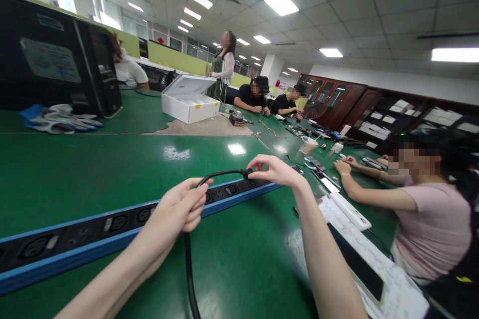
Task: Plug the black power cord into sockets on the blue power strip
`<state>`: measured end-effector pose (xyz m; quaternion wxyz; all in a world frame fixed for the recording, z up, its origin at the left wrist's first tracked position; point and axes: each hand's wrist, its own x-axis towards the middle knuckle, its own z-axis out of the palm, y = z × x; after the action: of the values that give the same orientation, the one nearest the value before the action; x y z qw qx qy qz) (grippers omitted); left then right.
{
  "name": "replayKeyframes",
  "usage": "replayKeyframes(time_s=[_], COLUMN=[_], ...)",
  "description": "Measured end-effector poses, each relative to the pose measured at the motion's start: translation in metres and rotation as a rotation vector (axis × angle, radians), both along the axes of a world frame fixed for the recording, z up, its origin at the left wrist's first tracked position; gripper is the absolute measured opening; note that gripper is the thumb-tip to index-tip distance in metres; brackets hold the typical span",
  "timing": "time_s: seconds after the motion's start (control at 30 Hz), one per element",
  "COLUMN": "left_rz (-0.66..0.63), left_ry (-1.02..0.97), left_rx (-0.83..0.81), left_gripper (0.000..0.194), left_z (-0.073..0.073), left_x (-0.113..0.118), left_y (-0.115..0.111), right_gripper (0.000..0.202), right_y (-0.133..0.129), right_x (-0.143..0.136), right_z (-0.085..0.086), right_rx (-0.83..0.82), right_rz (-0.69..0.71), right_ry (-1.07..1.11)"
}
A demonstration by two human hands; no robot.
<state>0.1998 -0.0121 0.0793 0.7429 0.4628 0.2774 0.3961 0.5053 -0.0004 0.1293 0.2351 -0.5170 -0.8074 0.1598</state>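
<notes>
A thick black power cord (189, 269) runs up from the lower edge of the view and passes through my left hand (183, 204), whose fingers are closed round it. From there the cord arches to the right toward its dark plug end (246, 174). My right hand (273, 169) pinches that end between thumb and fingertips; the plug's face is partly hidden. Beneath both hands lies a long blue and black power strip (127, 219) with a row of sockets, slanting across the green table. I cannot tell whether the plug touches a socket.
A black computer case (56, 60) stands at the left, with work gloves (60, 118) before it. Behind is an open white box (190, 102). At the right lie a phone (355, 259) and papers (396, 284), beside a seated person (430, 219). Other people sit farther back.
</notes>
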Motion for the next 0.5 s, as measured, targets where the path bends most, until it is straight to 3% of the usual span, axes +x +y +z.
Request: replayKeyframes(time_s=[0.1,0.17,0.23,0.3,0.4,0.5], left_rz=[0.065,0.043,-0.097,-0.331,-0.598,-0.572], left_ry=[0.072,0.120,0.169,0.178,0.165,0.080], left_rx=[0.050,0.058,0.050,0.014,-0.156,-0.256], left_gripper=[0.041,0.042,0.040,0.039,0.042,0.044], left_z=[-0.008,-0.017,-0.031,-0.047,-0.065,-0.062], left_x=[-0.007,-0.002,0.011,0.026,0.047,0.055], left_y=[0.013,0.008,-0.010,-0.035,-0.068,-0.074], right_gripper=[0.025,0.024,0.026,0.028,0.028,0.026], right_y=[-0.009,-0.012,-0.014,-0.016,-0.017,-0.019], right_x=[0.004,0.006,0.009,0.015,0.031,0.054], right_z=[0.015,0.020,0.023,0.024,0.024,0.022], right_rx=[0.136,0.183,0.234,0.296,0.398,0.451], right_rz=[-0.078,-0.149,-0.219,-0.285,-0.383,-0.483], right_ry=[-0.082,-0.111,-0.120,-0.108,-0.116,-0.181])
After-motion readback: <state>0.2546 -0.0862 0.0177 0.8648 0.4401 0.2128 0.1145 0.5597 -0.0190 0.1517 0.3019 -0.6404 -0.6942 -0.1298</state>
